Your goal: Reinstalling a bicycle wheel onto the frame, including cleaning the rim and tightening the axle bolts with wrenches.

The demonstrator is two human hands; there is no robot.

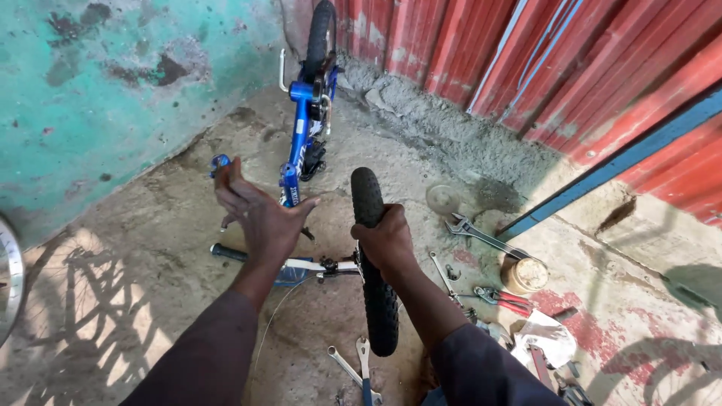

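Two wrenches [359,367] lie on the concrete floor [150,256] nearest the camera, just left of the front tyre [374,259]. That tyre stands upright in the middle of the scene, and the right hand [387,242] is wrapped around its upper part, fingers closed on the rubber. To its left, the left hand [259,214] hovers with fingers spread, holding nothing, above the handlebar [282,263]. Beyond, the blue bicycle [304,135] lies upside down, reaching toward the far wall. More tools, red-handled pliers [502,298] and a small tin [525,274], lie to the right.
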